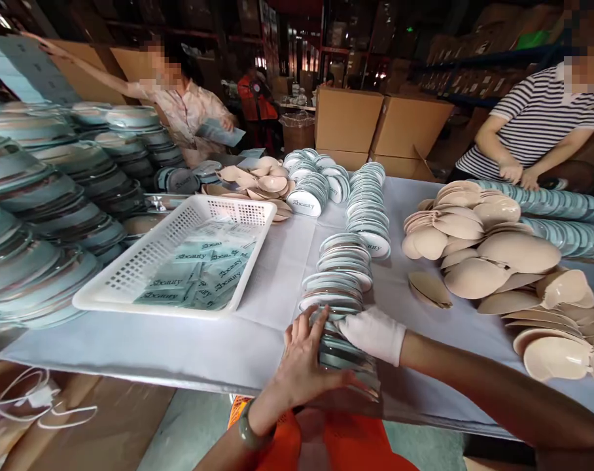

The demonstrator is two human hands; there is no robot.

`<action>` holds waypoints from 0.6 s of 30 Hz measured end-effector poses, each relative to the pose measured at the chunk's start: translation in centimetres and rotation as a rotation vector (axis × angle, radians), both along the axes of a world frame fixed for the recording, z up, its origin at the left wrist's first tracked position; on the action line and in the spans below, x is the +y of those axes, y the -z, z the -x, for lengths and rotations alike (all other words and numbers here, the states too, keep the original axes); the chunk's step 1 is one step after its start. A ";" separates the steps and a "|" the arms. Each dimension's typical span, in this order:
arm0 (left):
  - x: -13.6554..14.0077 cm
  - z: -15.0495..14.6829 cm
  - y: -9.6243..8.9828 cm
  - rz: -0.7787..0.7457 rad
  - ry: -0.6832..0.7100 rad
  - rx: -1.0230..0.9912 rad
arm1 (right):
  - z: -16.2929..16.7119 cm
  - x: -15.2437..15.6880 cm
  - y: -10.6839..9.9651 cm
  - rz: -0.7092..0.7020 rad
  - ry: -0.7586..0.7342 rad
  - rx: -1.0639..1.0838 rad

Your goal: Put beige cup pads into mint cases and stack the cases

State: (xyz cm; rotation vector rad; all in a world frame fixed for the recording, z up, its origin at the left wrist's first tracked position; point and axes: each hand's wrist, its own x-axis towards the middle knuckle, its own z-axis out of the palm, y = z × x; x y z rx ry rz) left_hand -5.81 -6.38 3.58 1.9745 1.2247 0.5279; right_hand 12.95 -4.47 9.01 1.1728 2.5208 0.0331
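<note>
A row of round, pale blue-green packs (337, 261) in clear wrap runs up the table toward me. Over its near end lies my left hand (299, 360), bare, with a bracelet at the wrist. Its fingers are spread, the tips touching the packs' left side and the thumb stretched across the near end. From the right comes my right hand (373, 335) in a white glove. Its fingers are pressed together, and their tips, partly hidden, are in among the same packs. Beige moulded cups (500, 261) lie in loose piles to the right.
A white perforated basket (179, 313) with flat printed sachets (199, 268) stands at left. Tall stacks of round packs (36, 261) rise beside it. Another person (189, 111) is behind the stacks, and a person in stripes (532, 124) works at right. Cardboard boxes (349, 121) stand beyond.
</note>
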 end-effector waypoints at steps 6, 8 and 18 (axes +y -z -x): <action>-0.6 0.6 2.5 -0.005 0.056 -0.214 | -4.4 -2.7 1.1 -0.223 0.071 0.371; -0.8 1.0 2.8 -0.034 0.051 -0.241 | -9.0 -2.6 1.5 -0.466 0.276 0.714; -3.2 0.1 4.5 -0.213 -0.150 -0.175 | -23.4 1.9 4.0 -0.304 1.165 0.406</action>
